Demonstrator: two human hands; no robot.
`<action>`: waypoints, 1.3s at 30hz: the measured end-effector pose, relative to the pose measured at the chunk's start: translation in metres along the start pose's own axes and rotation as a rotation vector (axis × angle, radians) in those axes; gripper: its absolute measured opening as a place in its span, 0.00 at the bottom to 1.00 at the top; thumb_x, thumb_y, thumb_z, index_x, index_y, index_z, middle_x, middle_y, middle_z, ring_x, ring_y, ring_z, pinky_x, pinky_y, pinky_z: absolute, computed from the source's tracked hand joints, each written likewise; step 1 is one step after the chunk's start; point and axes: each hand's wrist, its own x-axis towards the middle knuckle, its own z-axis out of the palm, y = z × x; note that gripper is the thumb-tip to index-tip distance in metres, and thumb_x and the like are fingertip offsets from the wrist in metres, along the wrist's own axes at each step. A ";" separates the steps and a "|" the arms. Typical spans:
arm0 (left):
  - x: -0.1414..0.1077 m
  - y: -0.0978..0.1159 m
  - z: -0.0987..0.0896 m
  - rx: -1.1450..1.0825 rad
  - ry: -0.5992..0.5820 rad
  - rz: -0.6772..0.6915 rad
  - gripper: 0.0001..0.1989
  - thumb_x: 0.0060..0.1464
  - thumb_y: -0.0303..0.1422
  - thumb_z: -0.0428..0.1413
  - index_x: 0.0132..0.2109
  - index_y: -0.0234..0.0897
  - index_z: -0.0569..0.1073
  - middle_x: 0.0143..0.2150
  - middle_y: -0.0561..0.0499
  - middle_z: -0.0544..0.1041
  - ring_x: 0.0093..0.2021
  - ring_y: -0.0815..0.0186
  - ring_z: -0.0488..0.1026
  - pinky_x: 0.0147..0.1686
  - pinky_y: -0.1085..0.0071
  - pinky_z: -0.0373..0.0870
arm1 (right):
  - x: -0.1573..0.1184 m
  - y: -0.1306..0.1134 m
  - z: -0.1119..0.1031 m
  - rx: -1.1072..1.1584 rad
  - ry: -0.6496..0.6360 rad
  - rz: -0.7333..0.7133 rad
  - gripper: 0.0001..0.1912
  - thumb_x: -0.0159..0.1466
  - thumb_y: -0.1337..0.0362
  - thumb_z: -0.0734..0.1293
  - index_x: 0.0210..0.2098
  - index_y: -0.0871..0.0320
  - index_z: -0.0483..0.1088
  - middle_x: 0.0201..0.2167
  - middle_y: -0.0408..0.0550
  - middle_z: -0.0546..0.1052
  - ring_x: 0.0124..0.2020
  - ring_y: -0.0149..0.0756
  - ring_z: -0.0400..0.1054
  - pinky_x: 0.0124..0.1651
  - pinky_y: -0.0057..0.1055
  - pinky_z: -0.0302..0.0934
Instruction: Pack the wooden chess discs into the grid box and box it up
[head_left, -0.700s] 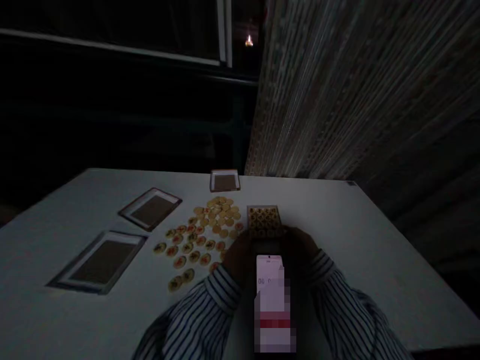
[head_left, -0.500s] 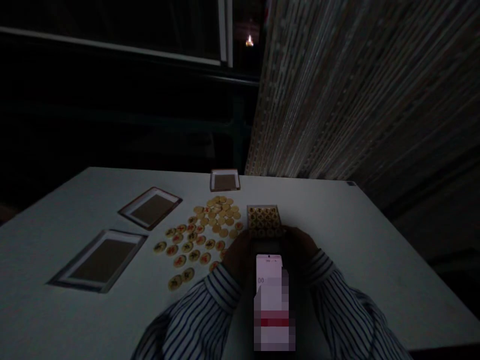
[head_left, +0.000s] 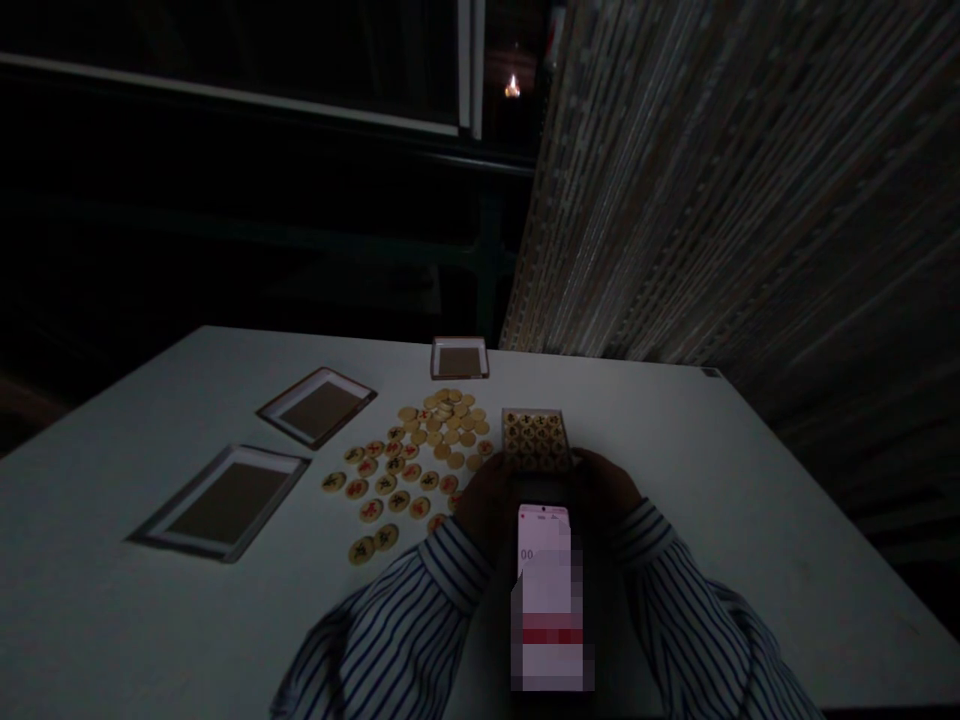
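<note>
A small open box is packed with rows of round Chinese chess pieces, dark characters facing up. My left hand grips its near left corner, and my right hand grips the near right corner. Dimness hides most of the fingers. Below the box, between my forearms, a phone with a lit, partly blurred screen lies on the table. Left of my left hand spreads a loose group of Chinese chess pieces, some with red and some with black characters. Behind them is a heap of pieces, mostly blank side up.
Three shallow trays or lids with brown insides stand on the white table: a near-left one, a middle one and a far one. A string curtain hangs behind the table's far right edge. The surroundings are dark.
The camera view has shifted slightly, so the table and its things appear a little further right. Both hands stay at the box; the pieces and trays keep their places.
</note>
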 end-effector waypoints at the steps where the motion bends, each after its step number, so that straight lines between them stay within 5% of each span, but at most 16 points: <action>1: 0.001 0.001 -0.002 -0.004 0.029 -0.005 0.17 0.53 0.27 0.47 0.50 0.37 0.67 0.48 0.43 0.72 0.51 0.59 0.68 0.48 0.58 0.69 | 0.000 0.002 0.000 0.008 0.021 0.001 0.22 0.55 0.60 0.63 0.48 0.58 0.66 0.31 0.47 0.75 0.29 0.33 0.69 0.32 0.30 0.64; 10: -0.007 0.005 -0.075 0.017 0.180 -0.107 0.12 0.54 0.31 0.49 0.45 0.36 0.70 0.47 0.44 0.73 0.48 0.62 0.70 0.47 0.61 0.70 | 0.000 0.000 -0.013 0.015 0.282 -0.290 0.13 0.58 0.61 0.61 0.39 0.60 0.68 0.26 0.47 0.73 0.24 0.31 0.66 0.28 0.29 0.63; 18: -0.039 -0.013 -0.121 0.136 0.218 -0.158 0.13 0.51 0.34 0.53 0.43 0.36 0.71 0.48 0.44 0.72 0.50 0.59 0.68 0.49 0.57 0.66 | -0.002 -0.035 -0.020 0.021 0.241 -0.491 0.08 0.57 0.66 0.61 0.36 0.59 0.68 0.26 0.48 0.71 0.26 0.32 0.66 0.28 0.28 0.63; 24: -0.054 -0.013 -0.115 0.232 0.183 -0.002 0.10 0.48 0.34 0.55 0.40 0.37 0.71 0.51 0.44 0.69 0.54 0.56 0.63 0.51 0.54 0.63 | -0.004 -0.075 -0.016 0.021 0.236 -0.609 0.07 0.58 0.66 0.61 0.33 0.59 0.69 0.26 0.49 0.72 0.28 0.33 0.66 0.30 0.30 0.62; 30: -0.066 -0.024 -0.095 0.337 0.134 0.048 0.12 0.47 0.35 0.56 0.40 0.36 0.72 0.56 0.39 0.64 0.57 0.49 0.59 0.51 0.48 0.60 | -0.002 -0.107 -0.003 0.006 0.101 -0.671 0.08 0.58 0.64 0.62 0.35 0.58 0.70 0.32 0.51 0.73 0.34 0.36 0.67 0.37 0.33 0.61; 39: -0.075 -0.032 -0.082 0.413 0.104 -0.027 0.14 0.44 0.36 0.55 0.40 0.38 0.73 0.57 0.40 0.62 0.58 0.47 0.55 0.52 0.45 0.54 | -0.011 -0.110 0.031 -0.157 0.047 -0.789 0.09 0.57 0.63 0.63 0.38 0.57 0.70 0.36 0.50 0.74 0.38 0.39 0.65 0.41 0.38 0.57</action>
